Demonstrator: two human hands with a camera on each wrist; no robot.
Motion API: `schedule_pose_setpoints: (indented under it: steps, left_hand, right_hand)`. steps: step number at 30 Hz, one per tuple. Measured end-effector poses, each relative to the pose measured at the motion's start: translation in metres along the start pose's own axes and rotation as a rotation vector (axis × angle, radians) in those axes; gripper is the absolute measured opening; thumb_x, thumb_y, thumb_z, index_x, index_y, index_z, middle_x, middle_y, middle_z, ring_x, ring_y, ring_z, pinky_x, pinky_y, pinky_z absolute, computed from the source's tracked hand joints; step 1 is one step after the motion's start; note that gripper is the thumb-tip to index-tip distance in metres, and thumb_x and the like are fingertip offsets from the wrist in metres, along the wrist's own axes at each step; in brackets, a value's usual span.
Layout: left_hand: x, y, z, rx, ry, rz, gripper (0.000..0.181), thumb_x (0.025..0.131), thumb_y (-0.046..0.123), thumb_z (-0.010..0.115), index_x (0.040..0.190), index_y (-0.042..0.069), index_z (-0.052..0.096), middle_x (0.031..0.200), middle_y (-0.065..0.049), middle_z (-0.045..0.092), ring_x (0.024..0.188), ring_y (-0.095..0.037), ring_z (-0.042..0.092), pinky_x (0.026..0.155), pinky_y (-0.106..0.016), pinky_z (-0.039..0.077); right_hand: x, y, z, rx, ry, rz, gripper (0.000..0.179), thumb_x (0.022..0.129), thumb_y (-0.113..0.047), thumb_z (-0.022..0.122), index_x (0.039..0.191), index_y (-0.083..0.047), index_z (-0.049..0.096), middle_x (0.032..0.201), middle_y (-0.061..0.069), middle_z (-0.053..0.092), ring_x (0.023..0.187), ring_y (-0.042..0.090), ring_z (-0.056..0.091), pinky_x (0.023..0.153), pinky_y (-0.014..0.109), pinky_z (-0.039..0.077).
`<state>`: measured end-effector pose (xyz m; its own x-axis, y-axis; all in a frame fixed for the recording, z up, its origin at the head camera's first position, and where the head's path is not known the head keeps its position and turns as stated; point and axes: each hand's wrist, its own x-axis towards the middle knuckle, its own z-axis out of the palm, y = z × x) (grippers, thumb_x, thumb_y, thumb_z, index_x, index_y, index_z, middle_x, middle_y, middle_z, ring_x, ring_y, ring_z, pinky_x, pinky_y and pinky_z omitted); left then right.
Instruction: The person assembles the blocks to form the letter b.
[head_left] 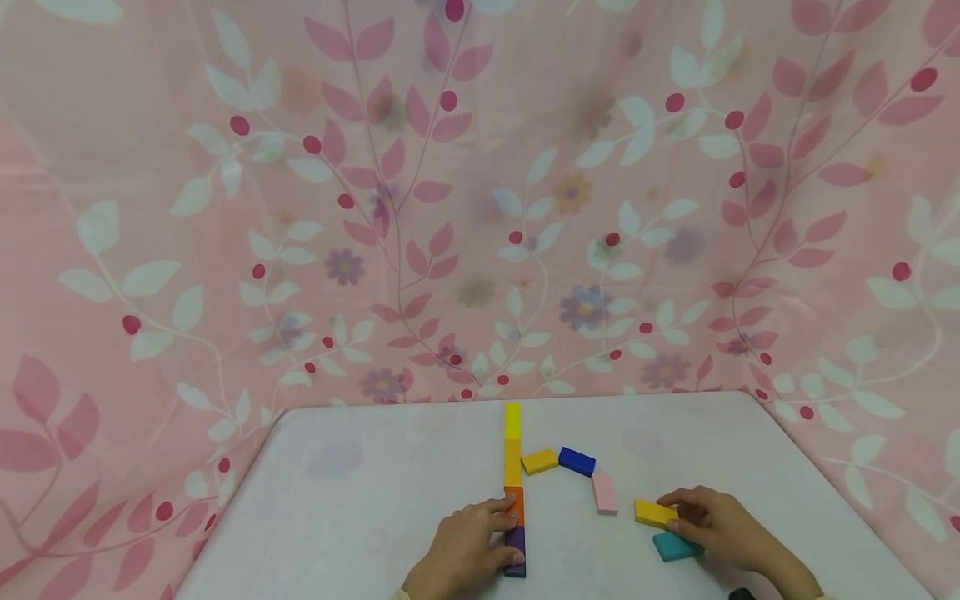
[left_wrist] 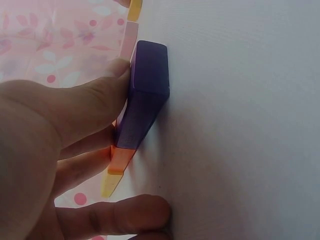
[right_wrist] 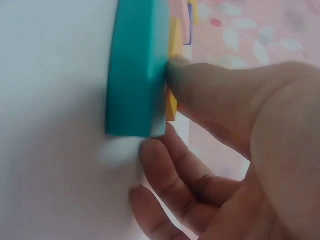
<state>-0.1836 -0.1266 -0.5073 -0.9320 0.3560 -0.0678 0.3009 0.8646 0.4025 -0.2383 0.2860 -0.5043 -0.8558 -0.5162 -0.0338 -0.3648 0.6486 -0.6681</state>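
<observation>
A straight column of blocks runs toward me: a bright yellow block (head_left: 513, 421), a deeper yellow block (head_left: 512, 462), an orange block (head_left: 517, 510) and a purple block (head_left: 515, 537). My left hand (head_left: 461, 542) rests on its near end, fingers on the orange block and thumb on the purple one. To the right, my right hand (head_left: 723, 529) pinches a yellow block (head_left: 652, 512) between thumb and fingers. Just nearer lies a teal block (head_left: 671, 547), partly under that hand; in the right wrist view the teal block (right_wrist: 132, 70) stands in front of the yellow one.
From the column, a yellow block (head_left: 540, 461), a blue block (head_left: 577, 461) and a pink block (head_left: 604, 493) curve rightward, end to end. A small dark object (head_left: 741, 594) shows at the bottom edge. Behind the white table (head_left: 360, 500) hangs a pink floral curtain (head_left: 480, 208).
</observation>
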Motion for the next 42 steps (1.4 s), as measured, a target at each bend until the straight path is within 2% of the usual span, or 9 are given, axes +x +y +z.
schedule_pose_setpoints:
  steps: [3,6,16,21,26,31,38,42]
  left_hand:
    - [0.0,-0.001,0.0,0.004,0.0,0.004,0.046,0.089,0.052,0.081,0.128,0.028,0.079,0.148,0.01,0.066,0.128,-0.025,0.069,0.093,-0.051,0.061]
    - [0.001,-0.001,0.0,0.003,-0.005,-0.001,0.046,0.089,0.053,0.081,0.129,0.028,0.079,0.148,0.01,0.066,0.128,-0.025,0.069,0.094,-0.051,0.061]
    - [0.0,0.0,-0.001,0.011,-0.002,0.002,0.046,0.089,0.052,0.081,0.128,0.028,0.079,0.149,0.01,0.065,0.129,-0.025,0.068,0.094,-0.052,0.061]
    - [0.0,0.0,-0.001,0.007,-0.005,0.0,0.046,0.089,0.052,0.081,0.128,0.029,0.078,0.15,0.01,0.064,0.131,-0.024,0.068,0.094,-0.052,0.061]
    - [0.0,0.0,0.0,0.002,-0.009,-0.002,0.046,0.09,0.052,0.081,0.129,0.028,0.078,0.149,0.01,0.065,0.13,-0.024,0.068,0.094,-0.052,0.061]
    - [0.001,0.001,0.0,-0.003,-0.004,-0.006,0.047,0.089,0.053,0.082,0.129,0.028,0.078,0.148,0.011,0.066,0.13,-0.023,0.068,0.095,-0.052,0.061]
    - [0.001,0.002,-0.002,-0.014,-0.001,-0.018,0.047,0.088,0.051,0.083,0.128,0.027,0.079,0.148,0.011,0.066,0.131,-0.022,0.067,0.096,-0.053,0.061]
    - [0.002,0.003,-0.003,-0.017,-0.009,-0.029,0.047,0.087,0.05,0.084,0.128,0.028,0.079,0.147,0.011,0.066,0.13,-0.022,0.068,0.096,-0.052,0.061]
  right_hand:
    - [0.004,0.0,0.001,0.009,-0.008,0.013,0.025,0.101,-0.023,0.073,0.122,-0.011,0.075,0.108,-0.001,0.073,0.083,-0.002,0.057,0.075,0.017,0.055]
    - [0.007,-0.003,0.002,0.017,-0.025,-0.015,0.023,0.101,-0.021,0.073,0.121,-0.011,0.077,0.108,-0.001,0.075,0.084,-0.002,0.058,0.075,0.018,0.055]
    - [0.018,-0.02,0.016,0.126,-0.096,-0.151,0.023,0.099,-0.015,0.075,0.118,-0.005,0.079,0.102,0.0,0.074,0.081,0.0,0.058,0.07,0.019,0.054]
    - [0.025,-0.034,0.027,0.115,-0.105,-0.232,0.022,0.096,-0.014,0.077,0.116,-0.004,0.08,0.099,0.0,0.074,0.081,-0.001,0.058,0.066,0.02,0.051]
    - [0.03,-0.052,0.036,0.108,-0.127,-0.21,0.02,0.095,-0.015,0.079,0.113,-0.007,0.082,0.098,-0.003,0.074,0.081,-0.002,0.057,0.068,0.02,0.051]
    - [0.039,-0.059,0.048,0.07,-0.109,-0.269,0.02,0.095,-0.018,0.08,0.112,-0.008,0.082,0.095,-0.009,0.073,0.081,-0.005,0.056,0.069,0.02,0.051]
    - [0.047,-0.075,0.059,0.067,-0.138,-0.185,0.021,0.095,-0.018,0.08,0.114,-0.01,0.083,0.095,-0.011,0.072,0.078,-0.003,0.054,0.069,0.019,0.05]
    - [0.053,-0.082,0.063,0.06,-0.146,-0.21,0.022,0.096,-0.018,0.079,0.115,-0.01,0.082,0.099,-0.008,0.075,0.079,-0.003,0.054,0.068,0.019,0.05]
